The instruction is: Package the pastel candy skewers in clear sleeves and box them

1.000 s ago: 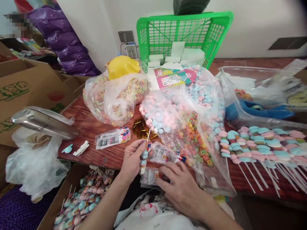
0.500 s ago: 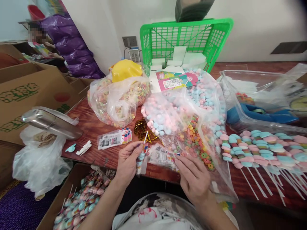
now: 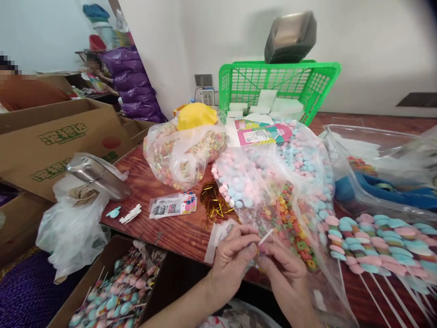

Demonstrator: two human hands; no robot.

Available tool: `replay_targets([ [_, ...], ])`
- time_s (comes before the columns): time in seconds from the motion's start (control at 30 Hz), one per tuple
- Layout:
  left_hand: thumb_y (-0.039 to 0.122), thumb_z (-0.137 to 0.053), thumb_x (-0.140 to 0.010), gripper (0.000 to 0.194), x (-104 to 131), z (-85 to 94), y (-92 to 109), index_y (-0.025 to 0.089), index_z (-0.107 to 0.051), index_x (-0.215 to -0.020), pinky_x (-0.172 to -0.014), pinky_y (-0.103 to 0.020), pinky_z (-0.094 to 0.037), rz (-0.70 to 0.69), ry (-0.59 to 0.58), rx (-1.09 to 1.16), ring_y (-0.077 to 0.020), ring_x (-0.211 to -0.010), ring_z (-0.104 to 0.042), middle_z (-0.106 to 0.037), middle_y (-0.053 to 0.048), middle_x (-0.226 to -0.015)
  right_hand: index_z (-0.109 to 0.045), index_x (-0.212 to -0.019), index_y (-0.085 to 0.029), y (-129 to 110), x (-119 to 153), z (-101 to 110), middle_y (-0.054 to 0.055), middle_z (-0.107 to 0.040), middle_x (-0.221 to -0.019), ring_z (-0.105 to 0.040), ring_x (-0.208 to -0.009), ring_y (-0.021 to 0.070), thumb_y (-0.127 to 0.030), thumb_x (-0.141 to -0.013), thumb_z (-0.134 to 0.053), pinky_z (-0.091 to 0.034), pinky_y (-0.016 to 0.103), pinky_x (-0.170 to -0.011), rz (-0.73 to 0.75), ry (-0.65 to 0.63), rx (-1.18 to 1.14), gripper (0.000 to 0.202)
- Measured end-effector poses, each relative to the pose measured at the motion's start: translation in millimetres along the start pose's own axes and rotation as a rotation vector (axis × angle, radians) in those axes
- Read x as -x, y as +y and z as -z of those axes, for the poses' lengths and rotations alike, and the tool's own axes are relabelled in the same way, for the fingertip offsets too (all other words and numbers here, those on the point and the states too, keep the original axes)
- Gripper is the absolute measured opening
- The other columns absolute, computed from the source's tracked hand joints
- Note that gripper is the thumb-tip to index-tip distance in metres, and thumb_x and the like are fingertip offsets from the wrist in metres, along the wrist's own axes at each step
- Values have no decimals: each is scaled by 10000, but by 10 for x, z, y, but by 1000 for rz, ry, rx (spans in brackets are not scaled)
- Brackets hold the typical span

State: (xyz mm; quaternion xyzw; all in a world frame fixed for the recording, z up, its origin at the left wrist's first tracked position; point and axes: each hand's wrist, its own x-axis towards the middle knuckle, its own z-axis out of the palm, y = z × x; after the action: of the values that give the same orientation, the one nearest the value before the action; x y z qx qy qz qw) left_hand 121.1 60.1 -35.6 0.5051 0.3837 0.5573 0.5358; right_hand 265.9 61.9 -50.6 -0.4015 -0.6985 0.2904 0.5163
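My left hand (image 3: 235, 255) and my right hand (image 3: 283, 269) meet above the table's front edge, fingers closed round a marshmallow candy skewer. Its white stick (image 3: 265, 237) pokes up between the fingertips, while the candy and its wrapper are mostly covered by my hands. A small yellowish bit shows at the pinch, too small to name. Left of my left hand lie clear bags (image 3: 215, 237). Behind them is a bundle of gold twist ties (image 3: 215, 200). Printed clear bags (image 3: 172, 206) are fanned out farther left.
Bags of pink and blue marshmallows (image 3: 239, 175) and gummy rings (image 3: 300, 234) lie behind my hands. Unwrapped marshmallow skewers (image 3: 385, 246) are at right. A steel flask (image 3: 102, 177) leans at left, above a box of wrapped skewers (image 3: 116, 291). A green basket (image 3: 280, 68) stands behind.
My right hand has left the bags and come against my left hand at the stick. The left hand with the skewer has moved right. The view has tilted up and left.
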Motion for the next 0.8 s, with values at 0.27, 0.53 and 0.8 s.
replay_targets([
  [0.27,546,-429,-924,466,173,54,-79,132,-609,-809,-468,-187,-335,281,-143,-80,-69,-501,-399,-445,18,-615,-674,-1009,-214,127,67,-44,41,-647,-850,-631,-756,167,-64,-795,-584,-518,300,-707,347,129,196,276],
  [0.53,696,-550,-763,545,34,125,48,152,-547,-791,-413,-168,-317,525,-340,1,-53,-437,-395,-489,33,-576,-640,-820,-212,47,1,-96,22,-620,-771,-617,-673,156,-153,-848,-583,-500,240,-578,114,193,42,86],
  [0.8,524,-649,-728,394,-172,104,113,134,-595,-726,-318,-154,-229,714,-342,195,-60,-402,-477,-593,-16,-601,-600,-1208,-229,30,-171,273,98,-643,-1164,-553,-1089,268,-62,-858,-493,-427,462,-907,512,-40,517,402],
])
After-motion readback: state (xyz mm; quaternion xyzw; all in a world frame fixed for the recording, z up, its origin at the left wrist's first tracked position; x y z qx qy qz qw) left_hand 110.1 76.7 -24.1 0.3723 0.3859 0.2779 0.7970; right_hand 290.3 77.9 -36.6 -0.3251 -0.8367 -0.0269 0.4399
